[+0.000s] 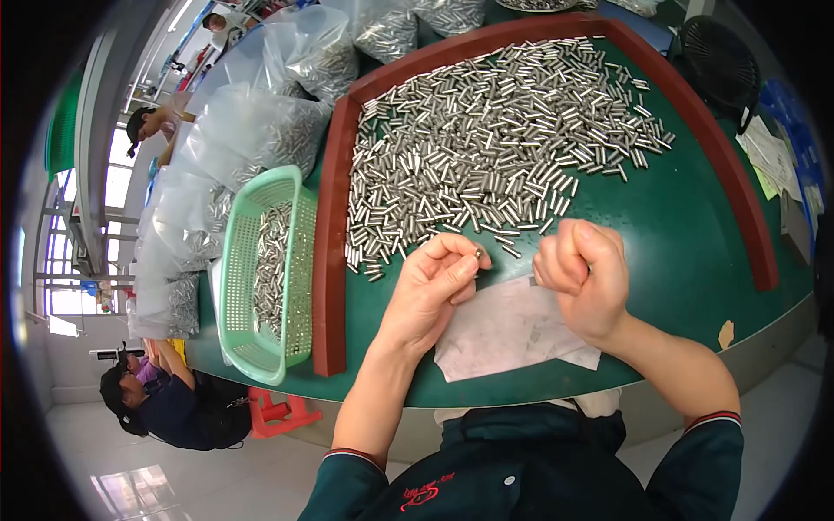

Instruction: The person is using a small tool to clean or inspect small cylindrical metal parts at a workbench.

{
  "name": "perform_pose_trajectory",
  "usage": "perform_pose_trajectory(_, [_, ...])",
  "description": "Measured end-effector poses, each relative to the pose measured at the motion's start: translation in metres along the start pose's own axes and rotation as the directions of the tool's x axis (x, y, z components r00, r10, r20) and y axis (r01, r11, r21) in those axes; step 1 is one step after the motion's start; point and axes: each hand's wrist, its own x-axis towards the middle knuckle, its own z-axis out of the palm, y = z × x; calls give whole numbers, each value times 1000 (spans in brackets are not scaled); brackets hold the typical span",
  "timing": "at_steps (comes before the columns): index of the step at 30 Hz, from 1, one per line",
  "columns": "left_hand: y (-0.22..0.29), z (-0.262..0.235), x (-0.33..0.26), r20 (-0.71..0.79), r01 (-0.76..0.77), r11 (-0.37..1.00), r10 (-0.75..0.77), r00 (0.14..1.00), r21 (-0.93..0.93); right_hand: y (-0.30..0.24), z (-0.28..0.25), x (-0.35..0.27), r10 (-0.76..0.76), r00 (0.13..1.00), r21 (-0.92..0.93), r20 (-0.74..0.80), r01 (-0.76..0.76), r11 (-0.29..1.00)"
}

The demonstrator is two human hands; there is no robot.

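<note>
My left hand [434, 282] is closed in a pinch, thumb against forefinger. Between those fingertips the end of a small metal pin [479, 253] shows. To its right my right hand [586, 273] is curled into a fist, and whatever its fingers may hold is hidden. Both hands hover over a stained, pale cloth [499, 334] on the green tabletop [660, 226]. Just beyond them spreads a large heap of short, shiny metal pins [486, 130], with a few loose ones near my left fingertips.
A dark red wooden border [333, 234] frames the heap on three sides. Left of it stands a light green perforated basket [300, 260] partly filled with pins. Clear plastic bags [261, 130] of metal parts line the far left. A black fan [717, 65] stands far right. Other people sit leftward.
</note>
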Motion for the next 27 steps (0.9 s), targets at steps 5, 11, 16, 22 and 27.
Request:
perform_pose_trajectory(5, [3, -7, 2, -37, 65, 990, -70, 997, -123, -1, 1, -1, 22, 1000, 11, -2, -22, 1000])
perform_pose_trajectory(11, [9, -6, 1, -69, 82, 986, -92, 993, -142, -1, 2, 3, 27, 1000, 22, -13, -27, 999])
perform_pose_trajectory(16, [11, -1, 2, -139, 52, 985, -75, 987, -163, -2, 1, 4, 27, 999, 17, -17, -27, 999])
perform_pose_trajectory(22, [18, -17, 1, -266, -134, 936, 227, 937, 326, 0, 0, 4, 37, 999, 32, -14, -37, 999])
perform_pose_trajectory(27, [11, -10, 7, -66, 1, 111, 580, 812, 994, -3, 2, 4, 49, 998, 14, -32, -48, 999])
